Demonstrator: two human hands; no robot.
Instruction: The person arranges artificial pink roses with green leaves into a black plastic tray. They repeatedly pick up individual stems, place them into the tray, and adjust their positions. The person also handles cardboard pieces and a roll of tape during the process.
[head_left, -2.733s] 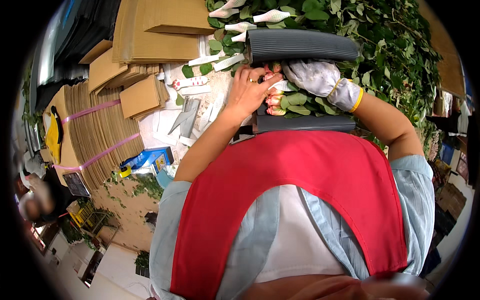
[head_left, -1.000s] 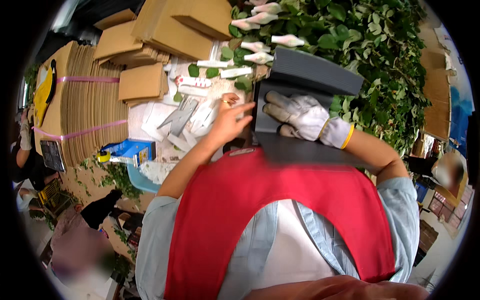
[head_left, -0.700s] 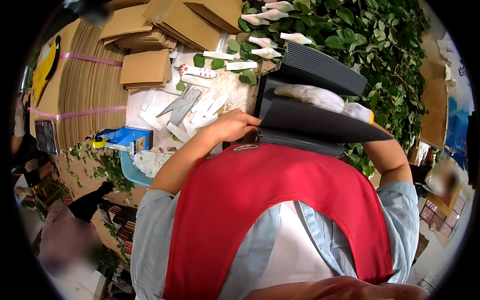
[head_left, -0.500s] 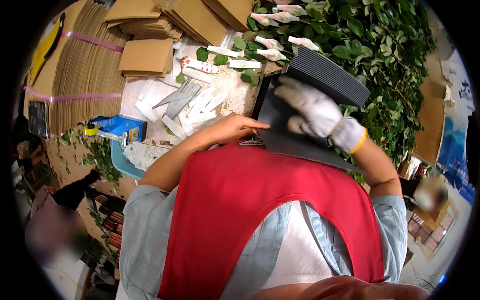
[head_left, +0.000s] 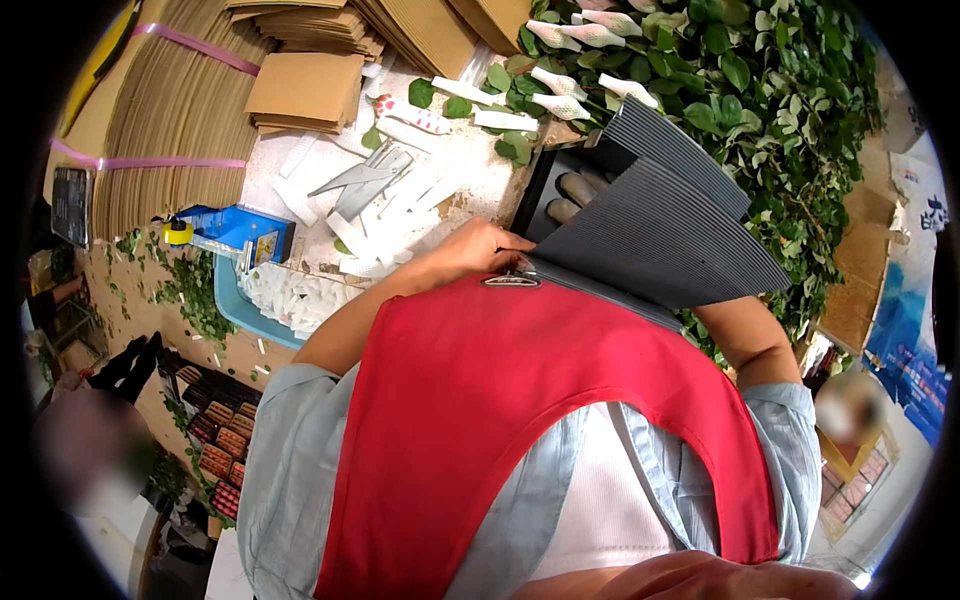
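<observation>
In front of my chest, a dark grey ribbed board [head_left: 665,235] slants upward over a darker, box-like piece [head_left: 537,192]. My bare left hand [head_left: 485,245] has its fingers closed at the near left corner of this board. Under the raised board is my gloved right hand [head_left: 577,188]. Only its fingertips show, apart and stretched over the dark surface; the palm is hidden. A second ribbed panel [head_left: 680,150] stands just beyond, next to the leaves.
White mesh-wrapped flower buds [head_left: 590,36] lie among leafy stems [head_left: 745,70] at the far right. A grey stapler [head_left: 370,182] and white strips sit left of the board. Cardboard stacks [head_left: 190,100], a blue dispenser [head_left: 240,235] and a light-blue tub [head_left: 228,300] are further left.
The ribbed board has swung up over my right hand, which lay on top of the dark surface before. My left hand stays near the board's corner. The whole view has shifted slightly.
</observation>
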